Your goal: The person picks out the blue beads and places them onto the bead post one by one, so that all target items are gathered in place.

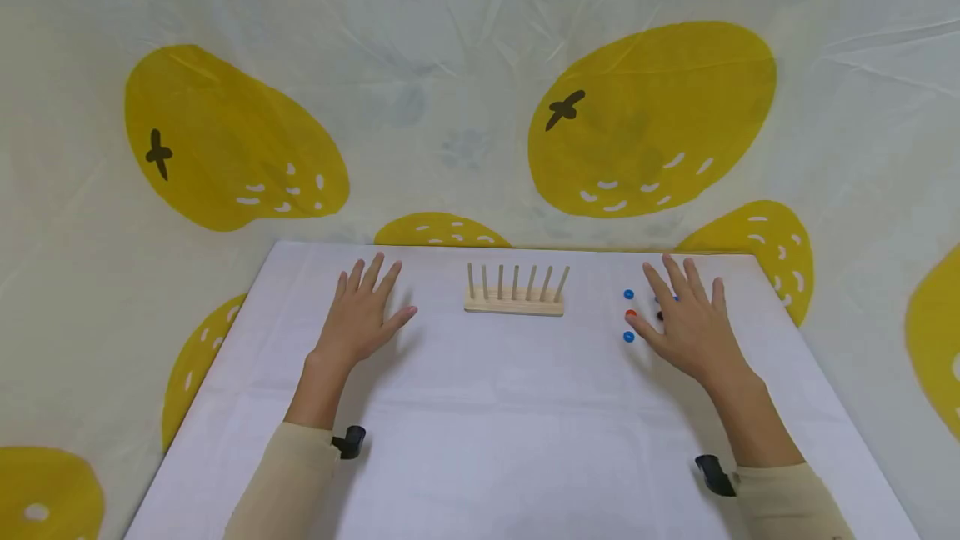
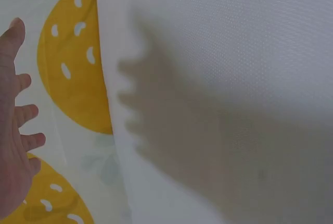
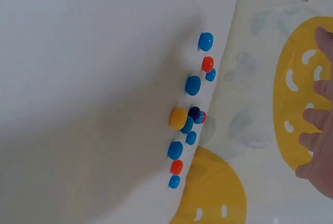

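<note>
My left hand (image 1: 358, 315) hovers with spread fingers over the left part of the white table, its shadow falling beside it. On the right, my right hand (image 1: 690, 327) is held the same way above a group of small beads, hiding most of them in the head view. The right wrist view shows blue beads (image 3: 193, 85), red beads (image 3: 207, 64), a yellow bead (image 3: 178, 118) and a dark bead (image 3: 194, 113). Between the hands stands a wooden rack (image 1: 513, 305) with a row of several upright pegs, all bare. Both hands hold nothing.
A white cloth covers the table (image 1: 480, 440). Behind it and at its sides hangs a pale cloth (image 1: 450, 107) printed with yellow fruit. Dark wrist cameras sit at the left cuff (image 1: 349, 442) and the right cuff (image 1: 715, 475).
</note>
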`<move>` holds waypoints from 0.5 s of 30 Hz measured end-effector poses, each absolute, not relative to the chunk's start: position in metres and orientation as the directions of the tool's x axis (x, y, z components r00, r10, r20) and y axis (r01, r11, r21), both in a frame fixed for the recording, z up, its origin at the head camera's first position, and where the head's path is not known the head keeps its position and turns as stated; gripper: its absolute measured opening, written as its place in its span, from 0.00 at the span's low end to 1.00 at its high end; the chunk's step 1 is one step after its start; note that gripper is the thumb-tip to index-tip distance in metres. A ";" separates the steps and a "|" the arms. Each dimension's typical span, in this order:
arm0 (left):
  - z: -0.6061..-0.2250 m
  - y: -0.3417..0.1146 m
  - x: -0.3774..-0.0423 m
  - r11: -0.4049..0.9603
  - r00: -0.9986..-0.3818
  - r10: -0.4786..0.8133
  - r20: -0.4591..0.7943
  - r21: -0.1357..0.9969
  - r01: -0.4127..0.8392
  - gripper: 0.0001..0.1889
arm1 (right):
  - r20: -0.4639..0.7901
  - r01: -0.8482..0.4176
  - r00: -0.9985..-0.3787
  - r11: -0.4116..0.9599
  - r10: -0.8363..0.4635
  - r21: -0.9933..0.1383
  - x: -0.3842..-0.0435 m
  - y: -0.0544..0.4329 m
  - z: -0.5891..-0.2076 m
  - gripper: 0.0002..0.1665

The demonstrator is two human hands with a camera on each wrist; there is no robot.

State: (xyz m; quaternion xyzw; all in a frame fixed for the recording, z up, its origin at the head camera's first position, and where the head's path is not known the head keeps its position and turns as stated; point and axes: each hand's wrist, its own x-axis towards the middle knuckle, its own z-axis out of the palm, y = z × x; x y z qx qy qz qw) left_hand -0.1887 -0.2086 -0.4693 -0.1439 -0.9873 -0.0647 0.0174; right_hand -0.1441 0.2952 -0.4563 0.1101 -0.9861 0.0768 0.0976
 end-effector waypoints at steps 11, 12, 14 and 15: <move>-0.478 -0.202 -0.199 0.919 -0.945 0.323 0.052 0.221 0.326 0.46 | 0.220 -0.310 -0.940 0.918 -0.259 -0.246 -0.145 0.301 -0.465 0.49; -0.479 -0.201 -0.200 0.915 -0.943 0.327 0.054 0.233 0.331 0.46 | 0.221 -0.318 -0.939 0.910 -0.264 -0.265 -0.145 0.302 -0.467 0.49; -0.481 -0.199 -0.202 0.902 -0.941 0.335 0.057 0.269 0.338 0.46 | 0.223 -0.331 -0.936 0.898 -0.273 -0.290 -0.146 0.304 -0.471 0.49; -0.483 -0.198 -0.203 0.894 -0.939 0.339 0.062 0.290 0.342 0.46 | 0.226 -0.336 -0.934 0.892 -0.275 -0.303 -0.146 0.305 -0.474 0.49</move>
